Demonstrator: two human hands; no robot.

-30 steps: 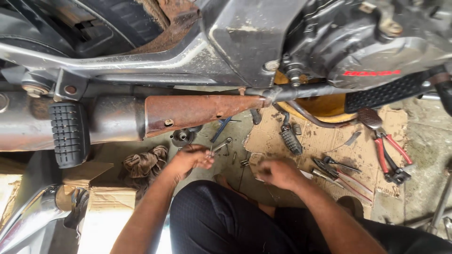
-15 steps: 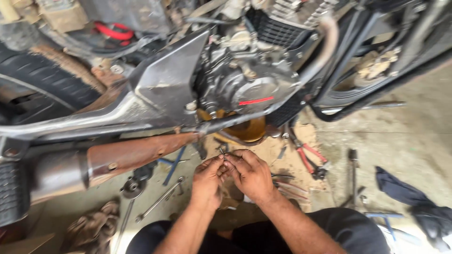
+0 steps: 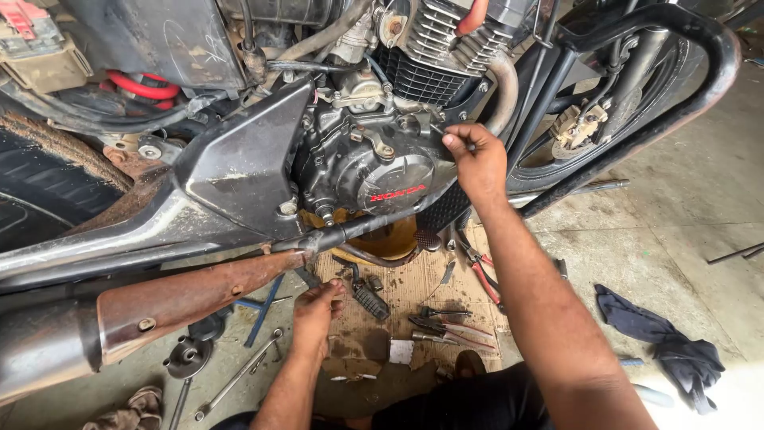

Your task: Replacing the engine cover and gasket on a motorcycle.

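Note:
My right hand [image 3: 476, 163] is raised against the dark engine side cover [image 3: 374, 171] of a motorcycle, thumb and fingers pinched on a small bolt [image 3: 440, 130] at the cover's upper right edge. My left hand [image 3: 317, 310] is down low on the brown cardboard sheet [image 3: 414, 291], fingers curled beside a black ribbed footpeg [image 3: 368, 300]; whether it holds anything I cannot tell. The rusty exhaust heat shield [image 3: 191, 296] runs just left of that hand.
Red-handled pliers [image 3: 481, 275], more pliers [image 3: 446, 328] and a white scrap [image 3: 400, 351] lie on the cardboard. A long wrench [image 3: 239, 374], a blue tool [image 3: 263, 301] and a round metal part [image 3: 188, 355] lie on the concrete at left. A dark rag [image 3: 664, 346] lies at right, past the black crash guard [image 3: 708, 76].
Both hands were together low in front of the engine. Now my right hand has risen to the engine cover and my left has dropped to the cardboard. The view has shifted toward the engine.

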